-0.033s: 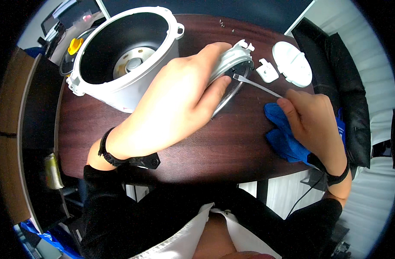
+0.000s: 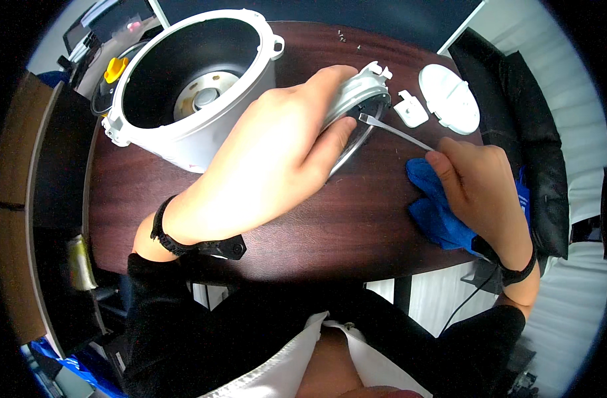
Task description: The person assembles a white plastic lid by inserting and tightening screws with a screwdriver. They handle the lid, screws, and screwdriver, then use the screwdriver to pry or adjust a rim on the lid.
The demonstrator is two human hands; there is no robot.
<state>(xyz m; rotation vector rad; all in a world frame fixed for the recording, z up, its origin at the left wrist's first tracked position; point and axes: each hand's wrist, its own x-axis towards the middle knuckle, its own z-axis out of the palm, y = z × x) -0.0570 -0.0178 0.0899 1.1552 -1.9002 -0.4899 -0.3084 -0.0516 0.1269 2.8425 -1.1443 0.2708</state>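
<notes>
Dark wood-grain table (image 2: 356, 225) under everything; on it, at the far left, the white rice-cooker body (image 2: 190, 142), open, mouth tipped toward the viewer, taken here as landmark. Past its left side, a yellow knob (image 2: 116, 69) on a dark, rounded item. Right of the cooker, close by, the round appliance lid (image 2: 356, 93), white rim, dark underside, raised on edge at a steep tilt; its visible rim slopes from far right to near left. Well right of the cooker and nearer the wearer, a crumpled blue cloth (image 2: 442, 212). Farther right of the cooker, beyond the lid, a white oval cover (image 2: 449, 98), with a small white bracket (image 2: 411, 111) just beside it. Key relation: the flat-tipped metal tool (image 2: 399, 134) points from the right fist back toward the cooker, its tip at the lid's underside beside the left thumb; contact uncertain. Left hand (image 2: 283, 126), nearer the lid, reaches across the cooker's front, clasping the rim, thumb underneath. Right hand (image 2: 476, 179) is curled tightly around the tool, handle hidden, above the cloth. Smallest: tiny screw-like bits (image 2: 342, 36), right of the cooker's far rim.
</notes>
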